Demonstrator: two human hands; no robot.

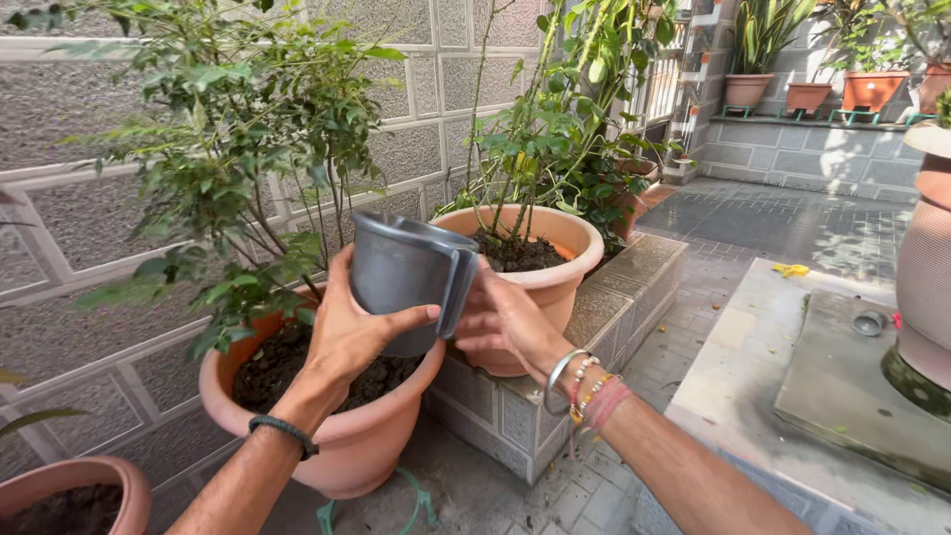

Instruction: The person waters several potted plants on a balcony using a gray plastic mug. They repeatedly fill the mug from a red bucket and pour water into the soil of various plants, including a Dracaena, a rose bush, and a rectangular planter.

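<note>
**A:** Where is the grey mug (pixel 401 280) relative to the near terracotta pot (pixel 357 446)?

**B:** Above that pot's rim, tipped on its side over the dark soil (pixel 272 365), with its mouth turned toward the leafy shrub (pixel 233 129) growing in the pot. Both hands hold it up; it rests on nothing.

**A:** How do the hands sit on it?

**B:** The left hand (pixel 347 332) wraps the body from below, thumb laid across the wall facing the camera. The right hand (pixel 505 322) is closed at the flat handle, on the side away from the shrub, though the handle hides its fingertips.

**A:** How would it handle?

**B:** It looks like stiff moulded plastic, matte and light. Any weight would come from what is inside, and the inside is not visible from here. The wall seems smooth, so I judge it could slip if wet. The handle is the surest hold, with a palm under the body to steady the tilt.

**A:** Anything close by?

**B:** A second terracotta pot (pixel 555 282) stands just beyond the near one, on a tiled ledge (pixel 614 297), close behind the right hand.
</note>
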